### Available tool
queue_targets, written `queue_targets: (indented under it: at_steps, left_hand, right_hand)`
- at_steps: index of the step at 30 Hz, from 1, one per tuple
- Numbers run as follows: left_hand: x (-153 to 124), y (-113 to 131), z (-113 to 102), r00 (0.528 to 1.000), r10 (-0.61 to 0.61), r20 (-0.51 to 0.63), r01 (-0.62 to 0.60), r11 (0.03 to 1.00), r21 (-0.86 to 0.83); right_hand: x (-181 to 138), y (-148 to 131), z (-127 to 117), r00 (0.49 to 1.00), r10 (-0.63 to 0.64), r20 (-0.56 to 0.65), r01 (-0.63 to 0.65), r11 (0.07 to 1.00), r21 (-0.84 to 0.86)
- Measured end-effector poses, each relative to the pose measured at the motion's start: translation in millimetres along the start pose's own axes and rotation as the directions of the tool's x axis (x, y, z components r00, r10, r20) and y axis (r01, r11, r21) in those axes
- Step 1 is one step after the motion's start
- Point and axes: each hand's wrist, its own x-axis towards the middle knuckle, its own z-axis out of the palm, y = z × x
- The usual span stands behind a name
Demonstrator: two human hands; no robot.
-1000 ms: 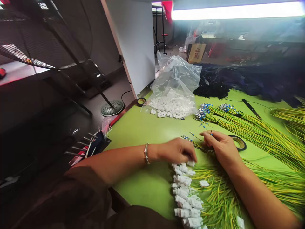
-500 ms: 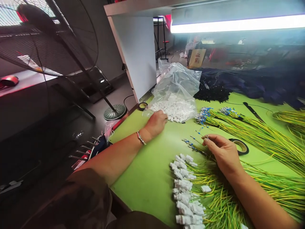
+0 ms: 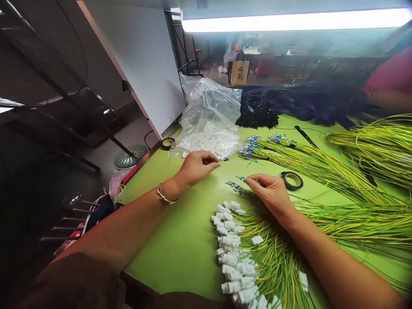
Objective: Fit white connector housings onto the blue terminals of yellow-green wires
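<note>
My left hand (image 3: pixel 196 169) hovers over the green tabletop, just in front of a clear plastic bag (image 3: pixel 210 101) with small white connectors (image 3: pixel 209 141) at its mouth. Its thumb and fingertips are pinched together; whatever lies between them is hidden. My right hand (image 3: pixel 272 193) pinches a yellow-green wire close to its blue-and-silver terminal (image 3: pixel 240 177). Just below that tip lie more terminal ends (image 3: pixel 234 186). Nearer to me, a row of white connectors (image 3: pixel 230 259) sits on the ends of a yellow-green wire bunch (image 3: pixel 277 262).
Behind my right hand stretch bundled wires (image 3: pixel 309 165) with blue terminals, beside a black tape roll (image 3: pixel 292 180). A smaller tape roll (image 3: pixel 168 143) lies by the white side panel (image 3: pixel 141 56). Black parts (image 3: pixel 259 116) are heaped at the back. A person's blurred arm shows at far right.
My left hand has drawn back from the white connectors toward my right hand, its fingertips pinched. My right hand still holds a wire. The view has swung right.
</note>
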Motion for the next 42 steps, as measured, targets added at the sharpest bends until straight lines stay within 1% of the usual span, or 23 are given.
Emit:
queue_targets:
  at_steps: [1,2,3,4,6,7,9,14,17,22,26,30,37,42]
  left_hand:
    - [-4,4,6,0.994,-0.082,0.068,0.094,0.976,-0.197]
    - [-8,7,12,0.978,-0.151,0.145,0.194,0.911,-0.364]
    - [-12,9,17,0.954,-0.205,0.219,0.289,0.823,-0.489]
    - [-15,10,21,0.928,-0.244,0.281,0.366,0.733,-0.573]
    - [-19,9,27,0.888,-0.291,0.356,0.460,0.594,-0.660]
    - [-21,7,29,0.876,-0.301,0.378,0.483,0.553,-0.679]
    - [-23,5,31,0.864,-0.299,0.406,0.504,0.517,-0.692]
    - [-25,5,31,0.846,-0.278,0.454,0.530,0.519,-0.670]
    - [-25,6,31,0.851,-0.287,0.439,0.523,0.532,-0.665]
    - [-27,7,33,0.875,-0.274,0.399,0.479,0.606,-0.635]
    - [-32,10,37,0.887,-0.261,0.380,0.451,0.663,-0.597]
    - [-36,10,41,0.868,-0.304,0.392,0.491,0.641,-0.590]
    - [-37,10,44,0.857,-0.316,0.406,0.511,0.616,-0.599]
    - [-38,11,45,0.882,-0.330,0.337,0.470,0.568,-0.675]
  right_hand:
    - [0,0,0,1.000,-0.007,0.007,0.007,1.000,-0.001]
    - [-1,-1,0,1.000,-0.015,0.007,0.015,1.000,-0.006]
    - [-1,-1,0,1.000,-0.024,0.006,0.024,1.000,-0.013]
    - [-2,-2,-1,0.999,-0.033,0.006,0.033,0.999,-0.020]
    - [-3,-2,0,0.999,-0.045,0.025,0.046,0.998,-0.035]
    - [-3,-2,0,0.998,-0.049,0.038,0.051,0.998,-0.043]
    - [-5,-1,1,0.997,-0.055,0.055,0.058,0.997,-0.059]
    - [-6,0,2,0.996,-0.068,0.065,0.075,0.992,-0.102]
    - [-6,1,1,0.994,-0.078,0.078,0.088,0.987,-0.138]
    - [-6,4,0,0.990,-0.095,0.105,0.113,0.976,-0.186]
    - [-6,8,1,0.980,-0.099,0.170,0.125,0.981,-0.147]
    - [-6,9,2,0.972,-0.105,0.208,0.137,0.980,-0.143]
    - [-5,6,3,0.968,-0.105,0.229,0.143,0.977,-0.156]
    - [-6,6,4,0.964,-0.115,0.238,0.154,0.976,-0.154]
